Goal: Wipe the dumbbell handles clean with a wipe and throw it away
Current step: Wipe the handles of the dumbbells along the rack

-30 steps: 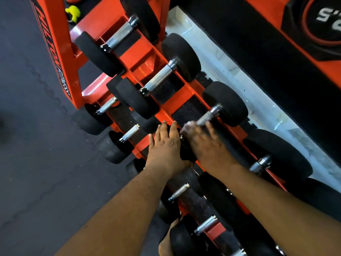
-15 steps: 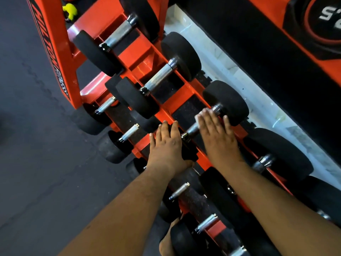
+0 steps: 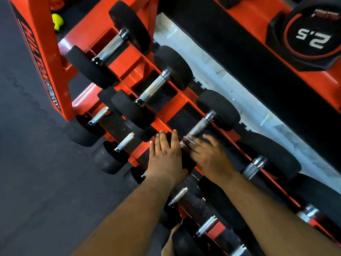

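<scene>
An orange rack [image 3: 46,58] holds several black-headed dumbbells with knurled steel handles. My right hand [image 3: 208,156] lies over the near end of one handle [image 3: 200,125], its spread fingers pressing a small white wipe [image 3: 185,142] against the steel. Only a sliver of the wipe shows under the fingertips. The far head [image 3: 219,109] of this dumbbell is uncovered. Beside it, my left hand [image 3: 166,159] rests flat with straight fingers on the dumbbell's near head [image 3: 187,163], which it mostly hides.
More dumbbells [image 3: 156,85] sit on the upper tier, and smaller ones [image 3: 125,141] on the lower tier. A 2.5 weight plate [image 3: 310,39] stands top right beyond a white floor strip [image 3: 230,85]. Dark rubber floor [image 3: 36,182] lies left, with a yellow object [image 3: 57,20] behind the rack.
My right hand slid up the handle toward the far head, then back down to the near end. My left hand stayed on the near head.
</scene>
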A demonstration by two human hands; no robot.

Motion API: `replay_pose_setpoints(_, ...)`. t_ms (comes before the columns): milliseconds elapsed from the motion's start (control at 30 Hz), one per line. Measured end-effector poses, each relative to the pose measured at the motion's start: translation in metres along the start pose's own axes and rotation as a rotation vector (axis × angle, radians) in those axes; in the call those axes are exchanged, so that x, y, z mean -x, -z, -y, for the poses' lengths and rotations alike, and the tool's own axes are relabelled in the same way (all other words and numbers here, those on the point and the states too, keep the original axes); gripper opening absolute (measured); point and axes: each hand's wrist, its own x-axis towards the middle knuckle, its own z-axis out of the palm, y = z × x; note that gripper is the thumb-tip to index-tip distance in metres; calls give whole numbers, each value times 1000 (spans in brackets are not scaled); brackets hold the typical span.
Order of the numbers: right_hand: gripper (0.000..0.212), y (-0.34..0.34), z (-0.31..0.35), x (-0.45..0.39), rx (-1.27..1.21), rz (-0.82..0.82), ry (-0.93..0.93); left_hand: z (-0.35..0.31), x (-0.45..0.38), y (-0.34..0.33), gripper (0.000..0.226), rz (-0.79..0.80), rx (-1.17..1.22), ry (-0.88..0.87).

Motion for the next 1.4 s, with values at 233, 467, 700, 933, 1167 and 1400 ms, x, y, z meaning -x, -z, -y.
replay_pose_setpoints(233, 31, 13, 8, 10, -746, -133, -952, 2, -2, 7, 126, 83, -4, -39)
replay_pose_setpoints(467, 28, 28, -11, -74, -1840, -605, -1651, 3, -3, 7, 119, 106, -13, -58)
replay_pose_setpoints(700, 19, 30, 7, -62, -1906, -277, -1507, 4, -3, 10, 114, 119, -21, -59)
replay_pose_setpoints(933, 23, 18, 8, -57, -1869, -70, -1439, 1, -2, 12, 121, 143, -19, -36)
replay_pose_setpoints(1167, 13, 17, 43, -46, -1653, -106, -1500, -1, -2, 11, 119, 117, -44, -12)
replay_pose_setpoints(1400, 14, 25, 55, -28, -1466, -284, -1490, -1, 0, 13, 123, 142, -62, -27)
